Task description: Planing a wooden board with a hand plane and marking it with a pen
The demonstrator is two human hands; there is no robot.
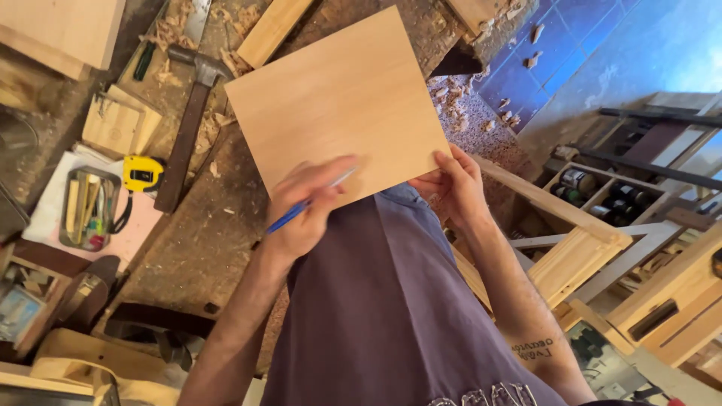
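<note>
A square, light-coloured thin wooden board (338, 98) is held flat above a dusty workbench (203, 248), in front of my purple shirt. My left hand (304, 214) rests on the board's near edge and grips a blue pen (289, 216), with the pen's pale tip lying on the wood. My right hand (455, 188) pinches the board's near right corner, thumb on top. Nothing drawn on the board's face can be made out.
On the bench to the left lie a hammer (188, 128), a yellow tape measure (143, 173), a clear box of small tools (90, 207), wood offcuts and shavings. To the right are wooden frame pieces (579, 256), a shelf with cans (594, 188) and a blue tiled floor (587, 53).
</note>
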